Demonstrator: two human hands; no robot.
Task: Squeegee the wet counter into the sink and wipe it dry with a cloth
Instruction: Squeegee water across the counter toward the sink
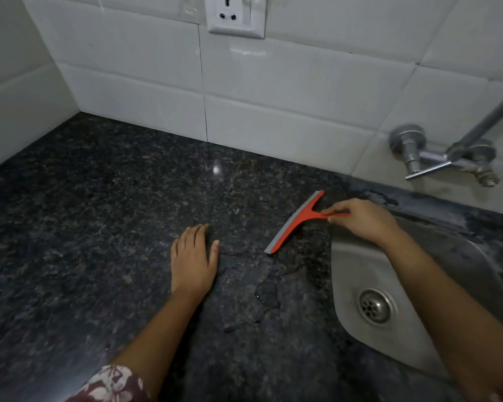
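Observation:
A red squeegee (295,222) with a grey rubber blade lies slanted on the dark speckled granite counter (99,227), just left of the steel sink (357,274). My right hand (363,220) pinches the squeegee's handle between thumb and fingers, above the sink's left rim. My left hand (193,259) rests flat on the counter, palm down, fingers together, left of the blade. Thin water trails (266,297) glisten on the counter below the blade. No cloth is in view.
A chrome wall tap (445,158) sticks out over the sink at the right. White wall tiles run along the back and left, with a socket plate (235,15) at the top. The sink drain (375,306) sits low right.

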